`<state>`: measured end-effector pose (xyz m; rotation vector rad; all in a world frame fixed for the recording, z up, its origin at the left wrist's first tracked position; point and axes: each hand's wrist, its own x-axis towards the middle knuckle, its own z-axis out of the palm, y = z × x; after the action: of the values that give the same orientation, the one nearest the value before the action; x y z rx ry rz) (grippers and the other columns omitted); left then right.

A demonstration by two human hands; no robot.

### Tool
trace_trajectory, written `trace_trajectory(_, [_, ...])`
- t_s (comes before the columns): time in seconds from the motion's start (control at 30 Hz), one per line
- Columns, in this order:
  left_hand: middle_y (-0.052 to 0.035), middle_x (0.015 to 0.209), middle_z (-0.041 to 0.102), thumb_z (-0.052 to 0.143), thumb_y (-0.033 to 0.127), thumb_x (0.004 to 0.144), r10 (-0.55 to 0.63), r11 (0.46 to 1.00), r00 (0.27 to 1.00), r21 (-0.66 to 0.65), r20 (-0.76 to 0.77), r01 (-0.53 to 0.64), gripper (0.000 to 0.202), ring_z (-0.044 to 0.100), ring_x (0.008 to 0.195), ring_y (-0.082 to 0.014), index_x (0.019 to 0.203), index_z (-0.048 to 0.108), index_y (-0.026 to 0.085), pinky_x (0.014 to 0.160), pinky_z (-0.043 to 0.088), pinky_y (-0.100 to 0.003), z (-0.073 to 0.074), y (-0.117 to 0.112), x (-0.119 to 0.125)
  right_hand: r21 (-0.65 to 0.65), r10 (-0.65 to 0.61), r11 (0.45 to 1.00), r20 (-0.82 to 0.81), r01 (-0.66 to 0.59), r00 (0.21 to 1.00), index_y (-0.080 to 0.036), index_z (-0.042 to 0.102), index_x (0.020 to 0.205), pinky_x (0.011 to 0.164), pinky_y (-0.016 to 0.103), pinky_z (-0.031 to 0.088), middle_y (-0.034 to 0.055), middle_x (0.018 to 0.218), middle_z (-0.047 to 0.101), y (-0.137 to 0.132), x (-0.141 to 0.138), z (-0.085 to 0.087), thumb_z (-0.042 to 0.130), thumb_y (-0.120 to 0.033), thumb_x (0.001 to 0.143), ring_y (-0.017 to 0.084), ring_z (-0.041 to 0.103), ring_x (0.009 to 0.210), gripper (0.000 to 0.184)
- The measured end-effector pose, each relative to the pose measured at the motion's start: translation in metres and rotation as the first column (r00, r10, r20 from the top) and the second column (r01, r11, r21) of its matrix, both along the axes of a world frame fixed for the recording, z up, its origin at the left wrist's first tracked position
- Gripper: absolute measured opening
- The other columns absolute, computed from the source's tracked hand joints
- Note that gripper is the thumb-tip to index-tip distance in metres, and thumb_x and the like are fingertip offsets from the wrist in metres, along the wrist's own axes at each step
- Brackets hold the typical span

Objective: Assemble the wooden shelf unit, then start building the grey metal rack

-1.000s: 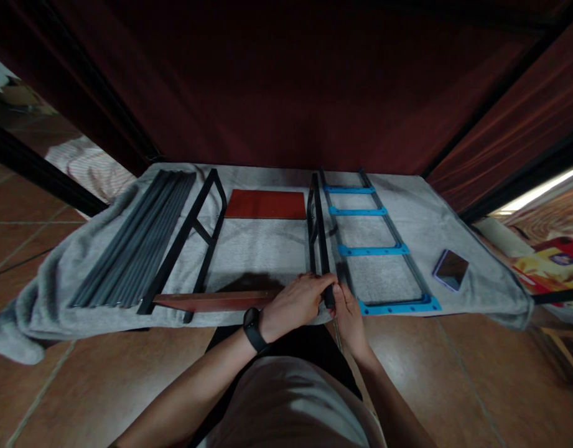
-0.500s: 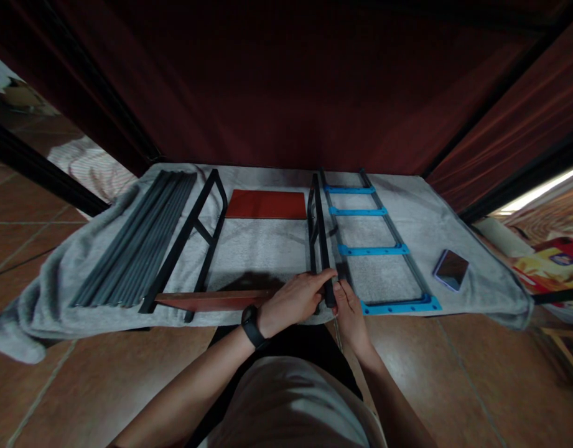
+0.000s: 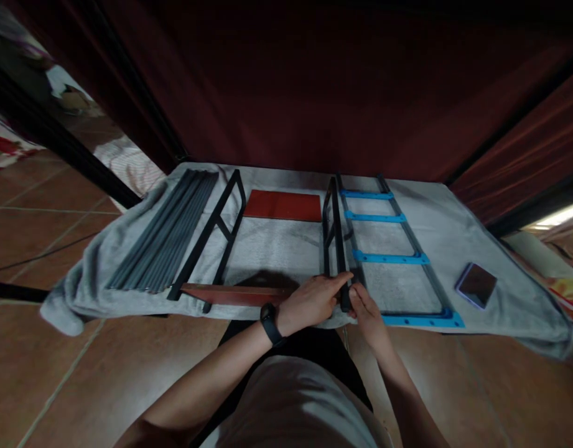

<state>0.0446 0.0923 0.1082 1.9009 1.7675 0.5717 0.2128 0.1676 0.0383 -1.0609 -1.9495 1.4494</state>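
My left hand (image 3: 310,303), with a dark band on its wrist, is closed around the near end of the right black metal side frame (image 3: 339,242). My right hand (image 3: 369,316) presses its fingertips against the outer side of that end; they are pinched together, and anything small between them is hidden. A reddish-brown board (image 3: 234,295) stands on edge between the near ends of the right frame and the left black side frame (image 3: 203,244). Its right end disappears behind my left hand. An orange-red board (image 3: 282,205) lies flat between the frames' far ends.
Several grey tubes (image 3: 167,230) lie side by side at the left on a grey blanket (image 3: 277,249). Grey tubes joined by blue crosspieces (image 3: 391,257) lie at the right, beside a phone (image 3: 476,285). A dark red curtain (image 3: 314,93) hangs behind.
The whole view has shifted, so everything sits further right in the picture. Both hands stay at the near end of the right frame, with little visible change in their hold.
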Motion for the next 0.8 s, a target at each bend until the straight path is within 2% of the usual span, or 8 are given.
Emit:
trace_trajectory(0.23, [-0.0099, 0.120, 0.069, 0.055, 0.020, 0.096, 0.067, 0.981, 0.974, 0.192, -0.217, -0.024, 0.055, 0.063, 0.116, -0.0233, 0.148, 0.039, 0.020, 0.104, 0.044, -0.042, 0.019, -0.030, 0.011, 0.186, 0.006, 0.982, 0.036, -0.013, 0.999, -0.024, 0.056, 0.101, 0.075, 0.031, 0.047, 0.0023, 0.088, 0.061, -0.001, 0.012, 0.003, 0.045, -0.052, 0.097, 0.019, 0.058, 0.082, 0.031])
trace_trajectory(0.37, [-0.0082, 0.134, 0.064, 0.052, 0.031, 0.099, 0.321, 0.875, 0.937, 0.422, -0.139, -0.238, 0.037, 0.053, 0.131, -0.0209, 0.136, 0.054, 0.023, 0.116, 0.033, -0.042, 0.039, -0.082, -0.019, 0.235, 0.003, 0.971, 0.136, -0.035, 0.991, -0.024, 0.056, 0.104, 0.073, 0.032, 0.046, 0.0027, 0.087, 0.061, 0.000, 0.015, 0.000, 0.042, -0.054, 0.097, 0.020, 0.058, 0.080, 0.034])
trace_trajectory(0.43, [-0.0098, 0.133, 0.064, 0.051, 0.031, 0.099, 0.601, 0.689, 0.799, 0.529, -0.033, -0.496, 0.034, 0.054, 0.130, -0.0228, 0.131, 0.059, 0.022, 0.114, 0.036, -0.043, 0.040, -0.116, -0.053, 0.237, 0.004, 0.970, 0.177, -0.046, 0.984, -0.024, 0.056, 0.105, 0.071, 0.032, 0.046, 0.0025, 0.085, 0.061, 0.002, 0.016, -0.003, 0.040, -0.056, 0.097, 0.020, 0.059, 0.078, 0.037])
trace_trajectory(0.5, [-0.0113, 0.133, 0.064, 0.051, 0.039, 0.099, 0.823, 0.407, 0.553, 0.545, 0.128, -0.733, 0.035, 0.055, 0.128, -0.0257, 0.126, 0.063, 0.020, 0.111, 0.039, -0.045, 0.032, -0.150, -0.092, 0.242, 0.002, 0.969, 0.191, -0.049, 0.982, -0.024, 0.056, 0.104, 0.069, 0.031, 0.046, 0.0021, 0.083, 0.060, 0.004, 0.016, -0.005, 0.039, -0.059, 0.097, 0.020, 0.059, 0.076, 0.040])
trace_trajectory(0.57, [-0.0146, 0.130, 0.066, 0.051, 0.050, 0.096, 0.901, 0.167, 0.302, 0.392, 0.313, -0.905, 0.046, 0.057, 0.126, -0.0284, 0.124, 0.065, 0.016, 0.110, 0.041, -0.045, 0.018, -0.178, -0.125, 0.252, -0.005, 0.967, 0.194, -0.045, 0.981, -0.024, 0.056, 0.101, 0.067, 0.031, 0.047, 0.0018, 0.080, 0.060, 0.006, 0.016, -0.007, 0.038, -0.062, 0.096, 0.020, 0.059, 0.073, 0.042])
trace_trajectory(0.6, [-0.0158, 0.127, 0.067, 0.051, 0.056, 0.094, 0.885, 0.115, 0.217, 0.258, 0.412, -0.959, 0.052, 0.060, 0.123, -0.0292, 0.121, 0.067, 0.014, 0.107, 0.043, -0.044, 0.009, -0.187, -0.136, 0.254, -0.005, 0.966, 0.196, -0.045, 0.981, -0.024, 0.056, 0.101, 0.066, 0.031, 0.047, 0.0015, 0.079, 0.060, 0.007, 0.016, -0.007, 0.038, -0.063, 0.095, 0.019, 0.059, 0.072, 0.043])
trace_trajectory(0.7, [-0.0174, 0.111, 0.074, 0.053, 0.069, 0.086, 0.756, 0.171, 0.064, -0.103, 0.651, -0.980, 0.066, 0.067, 0.109, -0.0301, 0.107, 0.073, 0.009, 0.099, 0.049, -0.043, -0.016, -0.198, -0.145, 0.251, 0.005, 0.966, 0.203, -0.057, 0.979, -0.024, 0.056, 0.100, 0.063, 0.030, 0.047, 0.0012, 0.076, 0.060, 0.009, 0.016, -0.008, 0.038, -0.063, 0.095, 0.020, 0.059, 0.071, 0.043])
trace_trajectory(0.8, [-0.0158, 0.101, 0.076, 0.054, 0.069, 0.085, 0.696, 0.230, 0.067, -0.134, 0.715, -0.964, 0.064, 0.068, 0.105, -0.0286, 0.099, 0.074, 0.009, 0.101, 0.048, -0.042, -0.032, -0.192, -0.137, 0.235, 0.000, 0.971, 0.208, -0.050, 0.978, -0.025, 0.057, 0.098, 0.062, 0.029, 0.047, 0.0006, 0.074, 0.060, 0.007, 0.014, -0.006, 0.038, -0.063, 0.095, 0.019, 0.059, 0.068, 0.043])
